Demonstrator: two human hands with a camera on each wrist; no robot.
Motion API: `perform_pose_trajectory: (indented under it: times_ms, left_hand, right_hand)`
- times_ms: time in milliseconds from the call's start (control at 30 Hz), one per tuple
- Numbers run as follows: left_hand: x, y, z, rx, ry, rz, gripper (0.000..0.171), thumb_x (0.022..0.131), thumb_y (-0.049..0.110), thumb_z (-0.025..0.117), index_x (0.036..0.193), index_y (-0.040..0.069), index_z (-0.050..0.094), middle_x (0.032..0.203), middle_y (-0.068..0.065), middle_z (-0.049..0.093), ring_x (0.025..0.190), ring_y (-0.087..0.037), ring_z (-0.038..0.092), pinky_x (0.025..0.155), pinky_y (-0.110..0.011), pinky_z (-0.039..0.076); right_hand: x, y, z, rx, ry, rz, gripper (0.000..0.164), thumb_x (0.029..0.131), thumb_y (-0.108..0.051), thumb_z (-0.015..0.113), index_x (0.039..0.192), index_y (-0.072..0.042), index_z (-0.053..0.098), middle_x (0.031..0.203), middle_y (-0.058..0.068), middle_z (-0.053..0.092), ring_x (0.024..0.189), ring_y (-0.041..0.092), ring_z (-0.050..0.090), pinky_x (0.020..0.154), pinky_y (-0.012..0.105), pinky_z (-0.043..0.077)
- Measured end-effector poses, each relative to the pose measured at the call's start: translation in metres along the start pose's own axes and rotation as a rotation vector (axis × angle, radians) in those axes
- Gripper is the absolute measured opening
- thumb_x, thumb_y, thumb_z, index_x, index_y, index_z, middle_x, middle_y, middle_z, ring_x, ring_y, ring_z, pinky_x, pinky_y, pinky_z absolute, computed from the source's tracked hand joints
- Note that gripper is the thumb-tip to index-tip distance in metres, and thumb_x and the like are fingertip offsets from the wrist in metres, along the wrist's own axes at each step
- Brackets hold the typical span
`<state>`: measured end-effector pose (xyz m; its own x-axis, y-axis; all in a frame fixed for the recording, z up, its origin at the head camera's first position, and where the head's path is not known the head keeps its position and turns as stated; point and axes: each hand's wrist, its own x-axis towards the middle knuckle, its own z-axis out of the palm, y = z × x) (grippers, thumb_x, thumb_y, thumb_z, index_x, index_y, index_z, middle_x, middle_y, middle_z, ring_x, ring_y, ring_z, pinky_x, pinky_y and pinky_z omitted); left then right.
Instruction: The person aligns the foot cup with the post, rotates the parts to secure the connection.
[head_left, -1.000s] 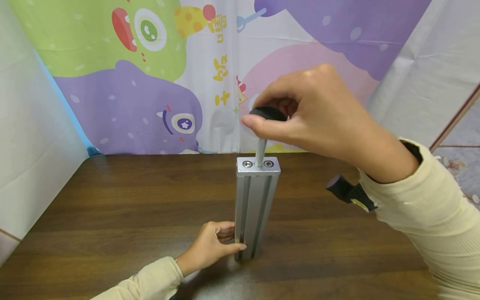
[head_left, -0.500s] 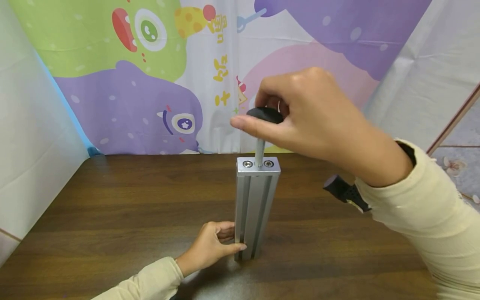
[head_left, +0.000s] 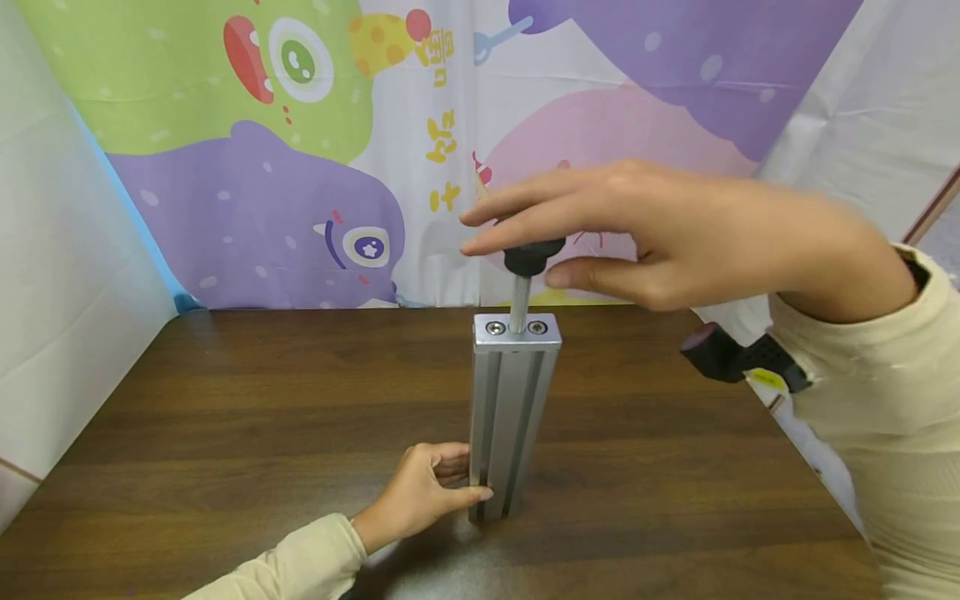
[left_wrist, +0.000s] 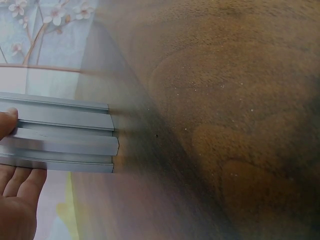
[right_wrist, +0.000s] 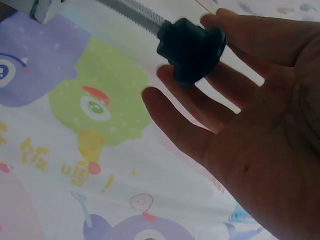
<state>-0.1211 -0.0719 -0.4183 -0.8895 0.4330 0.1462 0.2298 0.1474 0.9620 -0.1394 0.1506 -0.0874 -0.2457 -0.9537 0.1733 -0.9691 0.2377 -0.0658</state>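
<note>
Bar (head_left: 508,417): silver, grooved, upright on the counter (head_left: 300,400), two screws (head_left: 495,328) on top.
Knob (head_left: 528,259): black, on a threaded rod (head_left: 520,304) between them.
Left hand (head_left: 416,492): grips the bar low.
Right hand (head_left: 675,237): fingers extended around the knob; whether touching, we cannot tell.
Partly hidden, head view: knob's top.

I face a backdrop (head_left: 420,158) printed with cartoon figures. A dark wood-grain tabletop (head_left: 262,400) extends before me. A white panel (head_left: 60,250) borders its left side; a blossom-patterned surface (left_wrist: 50,32) lies beyond.

Two screws (head_left: 495,328) — one knob (right_wrist: 190,50)
</note>
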Motion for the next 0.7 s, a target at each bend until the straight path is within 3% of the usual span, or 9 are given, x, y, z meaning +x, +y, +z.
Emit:
perform_pose_trajectory:
  times_ms: [167,333,533,700]
  left_hand:
    - [0.000,0.000,0.000,0.000,0.001,-0.003,0.044,0.077,0.009,0.080,0.111,-0.012,0.063,0.106,-0.022,0.069,0.102,-0.034,0.066,0.089,-0.031,0.055]
    - [0.000,0.000,0.000,0.002,0.005,-0.001,0.043,0.077,0.009,0.080,0.111,-0.011,0.063,0.105,-0.022,0.069,0.102,-0.034,0.066,0.088,-0.031,0.055]
    - [0.000,0.000,0.001,0.009,0.010,-0.012,0.046,0.077,0.009,0.081,0.112,-0.013,0.062,0.106,-0.023,0.068,0.102,-0.036,0.065,0.088,-0.032,0.055]
    - [0.000,0.000,0.001,0.007,0.018,-0.010,0.046,0.076,0.009,0.081,0.112,-0.013,0.062,0.105,-0.023,0.068,0.102,-0.036,0.065,0.088,-0.032,0.055]
  right_hand:
    - [-0.001,0.005,-0.004,0.044,-0.048,0.005,0.061,0.090,0.013,0.051,0.142,-0.021,0.048,0.147,-0.013,0.041,0.127,0.004,0.045,0.099,0.024,0.044]
    - [0.000,0.008,-0.004,0.032,-0.040,0.017,0.066,0.089,0.016,0.050,0.141,-0.023,0.049,0.142,-0.014,0.046,0.117,0.001,0.051,0.089,0.019,0.047]
    - [0.003,0.011,0.000,0.014,0.026,0.020,0.047,0.091,-0.001,0.062,0.135,-0.016,0.056,0.133,-0.009,0.055,0.107,-0.001,0.057,0.086,0.017,0.051]
    - [0.007,0.009,0.008,-0.137,0.165,0.160,0.033,0.089,-0.026,0.069,0.120,-0.014,0.068,0.103,-0.009,0.066,0.078,-0.002,0.057,0.068,0.015,0.050]
